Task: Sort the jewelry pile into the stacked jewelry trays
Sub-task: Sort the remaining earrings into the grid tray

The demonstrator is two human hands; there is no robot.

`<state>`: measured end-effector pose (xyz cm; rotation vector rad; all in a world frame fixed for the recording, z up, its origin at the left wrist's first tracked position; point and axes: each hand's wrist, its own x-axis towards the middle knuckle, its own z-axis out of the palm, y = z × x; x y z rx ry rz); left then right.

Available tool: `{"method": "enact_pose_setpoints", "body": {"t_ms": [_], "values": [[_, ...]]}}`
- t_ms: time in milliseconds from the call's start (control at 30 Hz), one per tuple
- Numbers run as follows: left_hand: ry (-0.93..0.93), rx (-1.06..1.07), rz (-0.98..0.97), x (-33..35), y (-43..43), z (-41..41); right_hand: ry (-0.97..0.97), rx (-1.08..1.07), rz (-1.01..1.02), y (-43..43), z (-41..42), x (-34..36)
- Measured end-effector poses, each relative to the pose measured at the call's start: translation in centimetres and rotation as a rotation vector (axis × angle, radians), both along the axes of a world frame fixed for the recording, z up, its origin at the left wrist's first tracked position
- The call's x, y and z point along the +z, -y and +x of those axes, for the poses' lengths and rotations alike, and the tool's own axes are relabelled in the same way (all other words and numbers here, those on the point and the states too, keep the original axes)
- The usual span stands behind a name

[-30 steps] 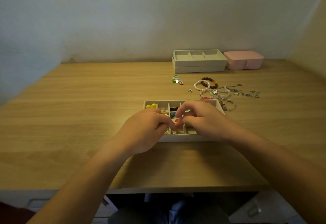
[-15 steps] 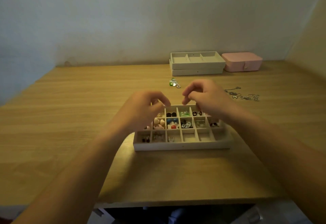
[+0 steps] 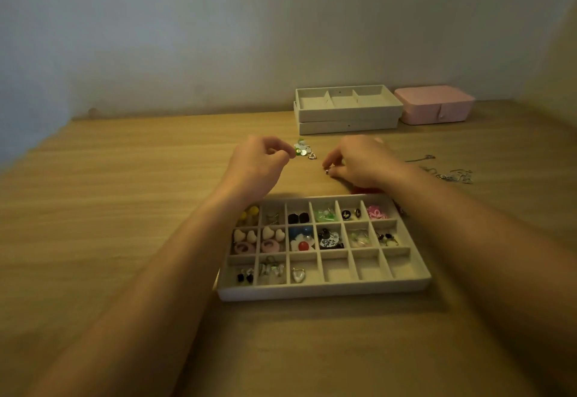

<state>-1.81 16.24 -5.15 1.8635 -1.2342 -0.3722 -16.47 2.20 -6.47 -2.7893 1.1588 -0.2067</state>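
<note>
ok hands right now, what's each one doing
Left hand: fingers curled, cannot tell if holding anything.
Right hand: pinching a small dark piece.

On the table [image 3: 125,209] the divided tray [image 3: 324,289] lies nearest, stacked trays [image 3: 348,126] well behind it, a box [image 3: 434,106] at their right.

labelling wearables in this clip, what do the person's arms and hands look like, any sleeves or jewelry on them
The left forearm and right forearm are bare up to the picture's edge: no sleeve or cuff in view. The left hand and right hand are ungloved. No watch, bracelet or ring shows on them, though the dim, slightly blurred picture could hide a thin ring.
</note>
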Motion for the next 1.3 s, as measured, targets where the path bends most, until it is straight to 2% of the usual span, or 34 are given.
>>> {"method": "enact_pose_setpoints", "body": {"t_ms": [167,233,300,400,500,567,700,833,1000,1133,1200,1300], "values": [[-0.018,-0.009,-0.012,-0.2,0.1,0.0,0.038,0.031,0.067,0.1,0.1,0.1],[0.004,-0.011,-0.020,0.0,-0.1,-0.1,0.156,0.049,0.144,-0.4,0.0,0.6],[0.012,-0.037,-0.038,0.3,-0.6,-0.4,0.391,0.052,0.296,-1.6,-0.2,1.2],[-0.023,-0.098,-0.092,1.0,-1.8,-1.4,0.728,0.060,0.680,-4.5,-0.9,2.3],[-0.038,-0.103,-0.192,1.4,-3.1,-2.3,0.904,0.061,0.981,-7.1,-1.8,2.8],[-0.074,-0.107,-0.231,1.5,-4.2,-2.7,0.938,0.059,1.048,-8.5,-2.4,3.0],[-0.188,-0.160,-0.217,1.5,-6.4,-3.2,0.861,0.123,0.929,-10.5,-3.6,3.3],[-0.236,-0.179,-0.178,1.6,-8.0,-3.3,0.682,0.192,0.673,-11.6,-4.1,3.6],[-0.158,-0.191,-0.089,1.7,-9.6,-3.5,0.389,0.250,0.428,-12.7,-4.1,4.7],[-0.078,-0.197,-0.021,1.0,-10.3,-4.0,0.255,0.230,0.477,-13.1,-4.4,5.1],[0.068,-0.181,0.003,0.4,-10.6,-3.8,0.230,0.202,0.552,-13.3,-4.5,4.7],[0.236,-0.251,0.100,-0.4,-11.5,-3.5,0.181,0.173,0.561,-13.7,-4.6,3.2]]}}
